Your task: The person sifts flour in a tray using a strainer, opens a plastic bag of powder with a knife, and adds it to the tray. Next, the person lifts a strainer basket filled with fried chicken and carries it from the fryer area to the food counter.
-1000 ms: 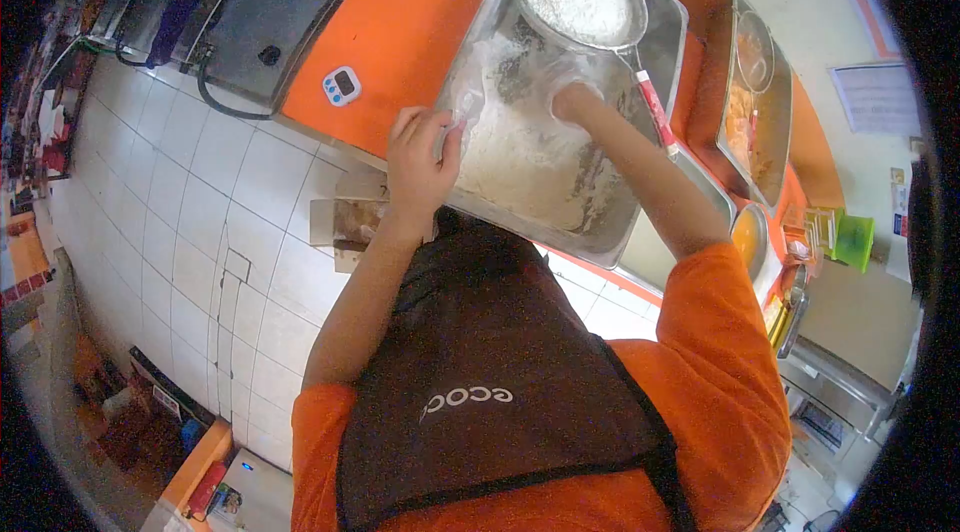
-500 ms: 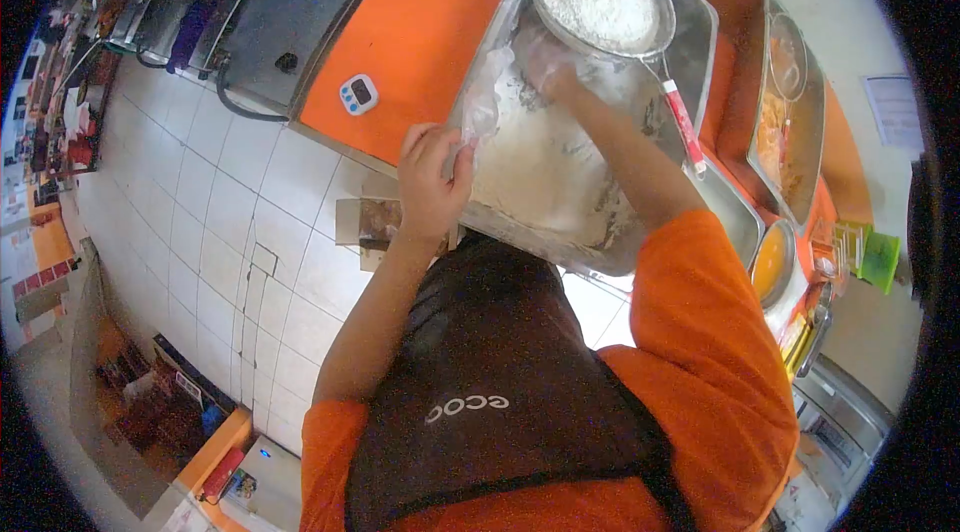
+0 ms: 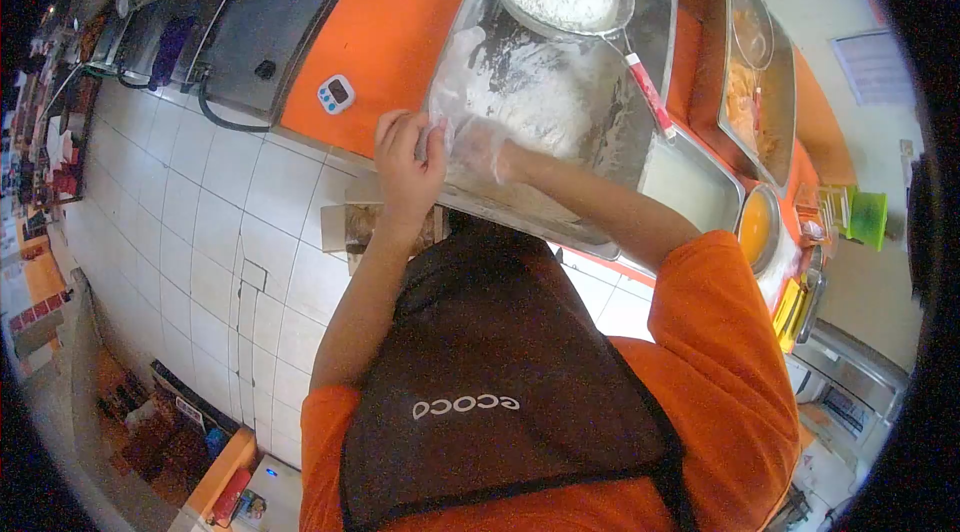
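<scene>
My left hand (image 3: 408,154) is at the near left corner of a metal tray (image 3: 655,17), its fingers closed on the edge of a clear plastic bag (image 3: 455,72). Beside it, inside the tray, is my right hand (image 3: 480,147) in a thin clear plastic glove. Its fingers point toward my left hand and are too blurred to make out. White flour (image 3: 545,122) lies spread over the tray's bottom. A round sieve (image 3: 632,2) heaped with flour rests at the tray's far side, its red and white handle (image 3: 650,94) pointing right and toward me.
A small white timer (image 3: 336,93) lies on the orange counter (image 3: 370,57) at left. On the right are a tray holding pale liquid or powder (image 3: 688,177), a bowl of orange-yellow liquid (image 3: 755,222), and a deep tray (image 3: 788,82) with orange-coloured food and another sieve (image 3: 752,27).
My right hand has come back from the tray's far side, near the sieve, to the near left corner beside my left hand. My left hand still grips the plastic. The view has shifted slightly.
</scene>
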A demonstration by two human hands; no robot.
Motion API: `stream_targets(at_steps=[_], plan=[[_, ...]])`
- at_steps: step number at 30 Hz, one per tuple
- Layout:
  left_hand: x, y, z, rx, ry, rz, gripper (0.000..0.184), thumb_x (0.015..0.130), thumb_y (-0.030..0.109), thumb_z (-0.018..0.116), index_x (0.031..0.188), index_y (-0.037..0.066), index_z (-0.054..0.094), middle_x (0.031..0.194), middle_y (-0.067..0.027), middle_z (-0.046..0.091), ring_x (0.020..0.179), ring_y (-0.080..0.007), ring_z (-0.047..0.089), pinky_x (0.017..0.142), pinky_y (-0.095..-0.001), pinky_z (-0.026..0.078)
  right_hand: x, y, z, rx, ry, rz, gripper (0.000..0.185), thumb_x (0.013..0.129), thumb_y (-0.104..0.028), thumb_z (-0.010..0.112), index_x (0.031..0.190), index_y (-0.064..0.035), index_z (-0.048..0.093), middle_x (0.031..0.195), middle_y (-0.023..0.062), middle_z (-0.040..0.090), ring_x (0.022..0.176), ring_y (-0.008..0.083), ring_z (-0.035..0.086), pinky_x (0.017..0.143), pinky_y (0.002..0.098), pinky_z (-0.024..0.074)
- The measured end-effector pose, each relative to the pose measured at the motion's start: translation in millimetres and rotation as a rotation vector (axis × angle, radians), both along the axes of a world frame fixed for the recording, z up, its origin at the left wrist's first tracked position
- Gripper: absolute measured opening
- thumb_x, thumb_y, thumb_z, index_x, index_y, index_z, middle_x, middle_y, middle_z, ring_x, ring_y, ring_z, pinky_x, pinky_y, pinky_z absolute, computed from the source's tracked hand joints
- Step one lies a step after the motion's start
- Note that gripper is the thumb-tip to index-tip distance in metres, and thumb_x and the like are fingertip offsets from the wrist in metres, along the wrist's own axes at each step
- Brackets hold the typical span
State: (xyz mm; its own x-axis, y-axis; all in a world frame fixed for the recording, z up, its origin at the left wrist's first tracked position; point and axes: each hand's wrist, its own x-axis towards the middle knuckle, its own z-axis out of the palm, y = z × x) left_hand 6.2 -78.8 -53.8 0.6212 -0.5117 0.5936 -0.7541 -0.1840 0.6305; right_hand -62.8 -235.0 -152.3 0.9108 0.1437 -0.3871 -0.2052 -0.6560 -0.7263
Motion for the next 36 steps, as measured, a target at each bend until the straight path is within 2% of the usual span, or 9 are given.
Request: stream_targets(at_steps=[2, 4, 10, 15, 17, 19, 23, 30, 36], plan=[[0, 0, 3, 0.008, 0.022, -0.007, 0.015, 0.078, 0.004, 0.067, 0.09, -0.001, 0.06, 0.086, -0.0176, 0.062, 0.089, -0.0354, 0.057, 0.079, -0.0418, 0.045, -3, 7, -6, -0.018, -0.127, 0.076, 0.025, 0.09, -0.022, 0.052, 0.097, -0.0002, 0.062, 0.099, 0.0173, 0.063, 0.094, 0.0265, 0.06, 0.084, 0.0371, 0.0481], [0, 0, 3, 0.016, 0.022, -0.013, 0.015, 0.078, 0.003, 0.067, 0.09, -0.001, 0.061, 0.086, -0.0176, 0.062, 0.089, -0.0353, 0.057, 0.079, -0.0418, 0.045, -18, 20, 5, -0.154, -0.561, 0.129, 0.026, 0.089, -0.024, 0.052, 0.085, -0.0011, 0.065, 0.094, 0.0171, 0.065, 0.091, 0.0287, 0.061, 0.08, 0.04, 0.0492], [-1, -1, -1, 0.007, 0.036, -0.01, 0.016, 0.078, 0.004, 0.067, 0.091, -0.001, 0.061, 0.086, -0.0174, 0.062, 0.089, -0.0353, 0.056, 0.079, -0.042, 0.045, -3, -32, 85, -0.338, -0.248, -0.077, 0.032, 0.086, -0.03, 0.057, 0.087, 0.0013, 0.064, 0.091, 0.0202, 0.065, 0.085, 0.0308, 0.063, 0.077, 0.0403, 0.051], [-7, -2, 3, 0.012, 0.046, 0.012, 0.013, 0.082, 0.007, 0.068, 0.09, -0.001, 0.061, 0.087, -0.017, 0.061, 0.086, -0.0338, 0.057, 0.077, -0.0424, 0.045, -20, 3, 39, -0.579, -0.19, 0.134, 0.028, 0.078, -0.026, 0.059, 0.086, -0.0001, 0.065, 0.081, 0.0216, 0.064, 0.075, 0.0342, 0.065, 0.071, 0.0436, 0.0518], [-9, -2, 9, 0.036, 0.063, -0.001, 0.014, 0.084, 0.008, 0.067, 0.089, -0.003, 0.06, 0.087, -0.0176, 0.06, 0.084, -0.0327, 0.056, 0.074, -0.0408, 0.045, -33, 18, 131, -0.401, -0.008, 0.023, 0.026, 0.078, -0.022, 0.058, 0.09, -0.0006, 0.067, 0.085, 0.0221, 0.066, 0.079, 0.0354, 0.066, 0.071, 0.0442, 0.0521], [-9, -2, 7, 0.054, 0.062, -0.024, 0.015, 0.085, 0.008, 0.067, 0.089, -0.004, 0.059, 0.087, -0.0176, 0.059, 0.083, -0.0317, 0.056, 0.072, -0.0393, 0.045, -33, 17, 96, -0.453, -0.079, 0.221, 0.028, 0.079, -0.021, 0.056, 0.095, -0.0018, 0.068, 0.093, 0.0217, 0.067, 0.083, 0.0347, 0.067, 0.071, 0.0449, 0.0519], [-14, -7, 11, 0.074, 0.041, -0.015, 0.015, 0.086, 0.007, 0.067, 0.091, -0.005, 0.06, 0.087, -0.016, 0.058, 0.081, -0.0297, 0.055, 0.071, -0.0381, 0.045, -20, 15, 26, -0.332, -0.157, 0.191, 0.029, 0.084, -0.023, 0.055, 0.102, -0.0047, 0.068, 0.099, 0.0211, 0.067, 0.083, 0.0346, 0.066, 0.074, 0.0438, 0.0511], [-15, -4, 14, 0.107, 0.079, -0.026, 0.017, 0.088, 0.012, 0.067, 0.092, -0.003, 0.06, 0.092, -0.0139, 0.058, 0.088, -0.0287, 0.055, 0.08, -0.0395, 0.043, -33, 6, 43, 0.16, 0.005, -0.019, 0.037, 0.095, -0.029, 0.051, 0.118, -0.0036, 0.063, 0.119, 0.0146, 0.064, 0.105, 0.0267, 0.06, 0.092, 0.0372, 0.0451], [-12, -4, 7, 0.072, 0.099, 0.004, 0.012, 0.085, 0.005, 0.066, 0.09, -0.004, 0.059, 0.086, -0.0151, 0.058, 0.083, -0.0284, 0.056, 0.072, -0.0387, 0.045, -49, -43, 39, 0.589, 0.248, -0.191, 0.052, 0.1, -0.033, 0.044, 0.142, -0.0037, 0.04, 0.149, 0.0142, 0.037, 0.139, 0.023, 0.031, 0.114, 0.0363, 0.0253]])
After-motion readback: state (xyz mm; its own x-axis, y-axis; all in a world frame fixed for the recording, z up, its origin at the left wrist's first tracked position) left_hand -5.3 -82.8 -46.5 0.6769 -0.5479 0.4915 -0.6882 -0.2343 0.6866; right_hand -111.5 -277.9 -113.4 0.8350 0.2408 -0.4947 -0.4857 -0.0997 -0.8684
